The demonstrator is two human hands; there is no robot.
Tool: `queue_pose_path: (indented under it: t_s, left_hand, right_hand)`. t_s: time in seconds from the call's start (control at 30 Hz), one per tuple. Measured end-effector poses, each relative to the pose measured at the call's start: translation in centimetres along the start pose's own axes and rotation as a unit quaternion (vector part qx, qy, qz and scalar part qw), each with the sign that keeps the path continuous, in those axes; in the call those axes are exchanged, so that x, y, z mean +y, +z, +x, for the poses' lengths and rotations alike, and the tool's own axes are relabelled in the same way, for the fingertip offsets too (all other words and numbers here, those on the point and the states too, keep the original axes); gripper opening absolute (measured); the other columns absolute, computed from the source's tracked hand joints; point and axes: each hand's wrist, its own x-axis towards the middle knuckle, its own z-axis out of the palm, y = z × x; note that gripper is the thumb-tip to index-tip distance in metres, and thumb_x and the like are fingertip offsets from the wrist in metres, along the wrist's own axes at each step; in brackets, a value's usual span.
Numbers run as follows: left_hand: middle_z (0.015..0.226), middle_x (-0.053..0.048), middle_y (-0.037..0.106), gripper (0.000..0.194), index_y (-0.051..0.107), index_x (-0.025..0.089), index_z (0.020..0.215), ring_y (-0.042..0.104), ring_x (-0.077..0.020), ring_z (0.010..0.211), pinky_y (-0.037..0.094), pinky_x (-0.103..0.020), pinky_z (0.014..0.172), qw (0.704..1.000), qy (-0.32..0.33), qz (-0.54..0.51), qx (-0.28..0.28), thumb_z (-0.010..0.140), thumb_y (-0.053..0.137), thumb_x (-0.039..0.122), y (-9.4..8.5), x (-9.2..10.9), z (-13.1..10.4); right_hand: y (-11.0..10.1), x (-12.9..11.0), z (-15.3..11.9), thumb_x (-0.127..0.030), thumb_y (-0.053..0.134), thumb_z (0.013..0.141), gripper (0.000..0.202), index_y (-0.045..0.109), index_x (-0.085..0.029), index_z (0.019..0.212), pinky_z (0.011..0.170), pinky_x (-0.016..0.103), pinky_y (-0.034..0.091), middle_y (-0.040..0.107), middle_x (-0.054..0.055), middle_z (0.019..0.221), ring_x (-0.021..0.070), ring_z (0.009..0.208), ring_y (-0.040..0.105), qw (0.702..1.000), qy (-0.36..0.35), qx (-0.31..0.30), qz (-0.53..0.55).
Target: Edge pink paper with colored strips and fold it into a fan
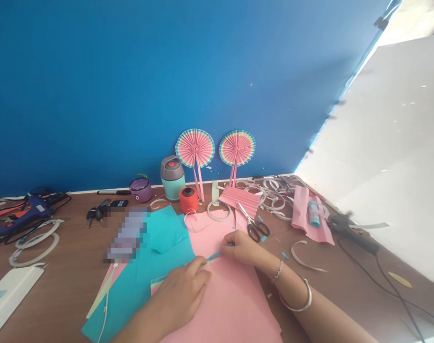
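Note:
A large pink paper sheet (234, 305) lies in front of me, with a narrow blue paper strip (214, 257) along its far edge. My left hand (183, 290) rests on the sheet, its bent fingers closed at that edge beside the strip. Farther right, my right hand (240, 247) pinches the strip's other end between thumb and fingertips. Its fingers partly hide the strip. Blue paper sheets (166, 262) spread out to the left, under the pink one. Just beyond my right hand lie scissors (256, 228) with black handles, blades apart.
Two round pleated paper fans (195, 147) lean against the blue wall. Near them stand a teal flask (174, 183), a red thread spool (188, 200) and a purple pot (141, 189). Tape coils (274, 197) clutter the back right. Glue guns (356, 236) and cables lie at both sides.

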Motion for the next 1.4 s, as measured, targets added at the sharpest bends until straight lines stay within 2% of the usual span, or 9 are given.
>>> queue_pose_path:
  t_s: [0.33,0.6,0.83,1.17,1.4]
  left_hand:
    - [0.119,-0.008,0.055,0.025,0.061,0.021,0.099,0.059,-0.0211,0.101,0.051,-0.032,0.081,0.999,0.004,-0.024,0.03,0.089,0.039,0.013,0.4,-0.1,0.0]
    - [0.127,-0.007,0.054,0.023,0.06,0.021,0.098,0.052,-0.0229,0.11,0.048,-0.039,0.09,0.997,0.03,-0.029,0.062,0.088,0.042,0.011,1.0,-0.6,0.0]
    - [0.133,-0.003,0.054,0.027,0.06,0.02,0.099,0.053,-0.0225,0.103,0.048,-0.039,0.086,0.998,0.037,-0.006,0.044,0.087,0.039,0.008,0.7,-0.4,0.1]
    - [0.135,-0.005,0.052,0.029,0.059,0.018,0.103,0.051,-0.0231,0.104,0.047,-0.041,0.087,0.999,0.033,0.012,-0.006,0.085,0.039,0.007,0.3,-0.3,0.5]
    - [0.134,-0.004,0.053,0.03,0.059,0.018,0.105,0.051,-0.0233,0.108,0.046,-0.041,0.09,1.0,0.026,0.01,-0.005,0.085,0.039,0.006,0.4,-0.2,0.4]
  right_hand:
    - [0.0,-0.3,-0.1,-0.021,0.051,0.066,0.011,0.054,-0.015,0.056,0.048,0.02,0.027,0.041,-0.004,0.054,0.0081,0.053,0.034,1.0,-0.003,0.008,-0.018]
    - [0.1,-0.3,-0.2,-0.021,0.051,0.066,0.012,0.056,-0.014,0.058,0.049,0.02,0.029,0.043,-0.004,0.055,0.0086,0.054,0.037,0.999,-0.005,0.013,-0.032]
    - [0.1,-0.6,-0.3,-0.019,0.049,0.066,0.011,0.056,-0.014,0.058,0.049,0.02,0.029,0.043,-0.004,0.055,0.0087,0.054,0.038,0.999,-0.005,0.01,-0.035]
    - [0.1,-0.7,-0.4,-0.019,0.049,0.065,0.012,0.058,-0.014,0.06,0.051,0.019,0.03,0.046,-0.003,0.057,0.0091,0.056,0.039,0.999,0.004,0.01,-0.041]
    - [0.2,-0.4,-0.3,-0.019,0.05,0.065,0.011,0.059,-0.014,0.06,0.052,0.019,0.032,0.048,-0.002,0.058,0.0092,0.056,0.04,0.999,-0.002,0.012,-0.043]
